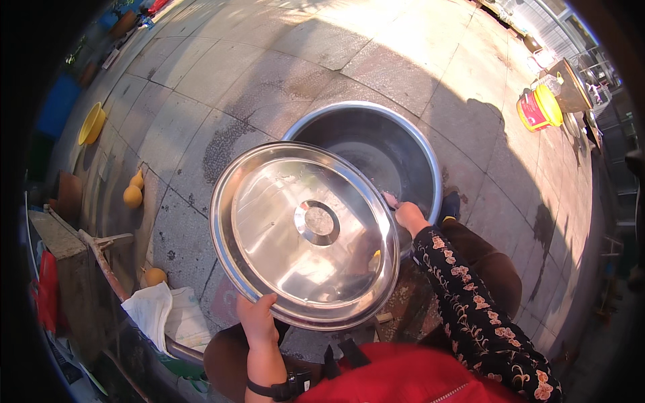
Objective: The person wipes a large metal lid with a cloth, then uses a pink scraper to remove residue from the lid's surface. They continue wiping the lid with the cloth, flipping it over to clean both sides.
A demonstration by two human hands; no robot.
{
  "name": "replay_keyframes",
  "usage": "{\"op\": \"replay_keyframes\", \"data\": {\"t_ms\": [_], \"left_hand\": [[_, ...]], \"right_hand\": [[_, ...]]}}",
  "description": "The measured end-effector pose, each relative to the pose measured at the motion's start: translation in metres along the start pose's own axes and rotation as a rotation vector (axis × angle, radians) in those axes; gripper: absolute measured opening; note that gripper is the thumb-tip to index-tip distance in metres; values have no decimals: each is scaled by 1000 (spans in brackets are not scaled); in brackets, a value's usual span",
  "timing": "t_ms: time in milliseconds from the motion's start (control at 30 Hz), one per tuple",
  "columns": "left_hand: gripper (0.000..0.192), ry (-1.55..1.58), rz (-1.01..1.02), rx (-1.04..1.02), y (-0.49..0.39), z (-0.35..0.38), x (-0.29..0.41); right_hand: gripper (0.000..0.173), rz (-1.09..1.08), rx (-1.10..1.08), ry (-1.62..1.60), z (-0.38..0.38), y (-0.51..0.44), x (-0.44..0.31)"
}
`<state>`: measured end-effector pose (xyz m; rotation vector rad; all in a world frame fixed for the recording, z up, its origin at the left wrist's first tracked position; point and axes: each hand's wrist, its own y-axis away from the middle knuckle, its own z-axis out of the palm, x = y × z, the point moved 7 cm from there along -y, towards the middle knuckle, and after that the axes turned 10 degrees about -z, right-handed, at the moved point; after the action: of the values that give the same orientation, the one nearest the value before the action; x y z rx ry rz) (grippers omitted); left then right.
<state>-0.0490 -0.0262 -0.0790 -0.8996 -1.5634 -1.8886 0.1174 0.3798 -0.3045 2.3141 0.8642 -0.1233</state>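
A large shiny round metal lid, with a ring mark at its centre, is held tilted before me. My left hand grips its lower left rim, thumb on the face. Behind the lid stands a wide metal basin on the paving, its lower left part covered. My right hand is closed by the basin's lower right side, beside the lid's right edge. It holds a small pinkish thing, perhaps a cloth or brush; the lid hides part of it.
Left lie gourds, a yellow bowl and a white cloth over a curved metal rail. A wooden-looking block stands at the far left. A yellow-and-red bucket stands at the upper right. My shoe is close beside the basin.
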Motion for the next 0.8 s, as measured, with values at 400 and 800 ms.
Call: {"op": "replay_keyframes", "data": {"t_ms": [400, 800], "left_hand": [[35, 142, 3, -22, -10, -4, -1], [82, 244, -132, -10, -21, -17, -15]], "right_hand": [[38, -757, 18, -507, -87, 192, -288], [47, -960, -55, -175, -49, 291, -275]]}}
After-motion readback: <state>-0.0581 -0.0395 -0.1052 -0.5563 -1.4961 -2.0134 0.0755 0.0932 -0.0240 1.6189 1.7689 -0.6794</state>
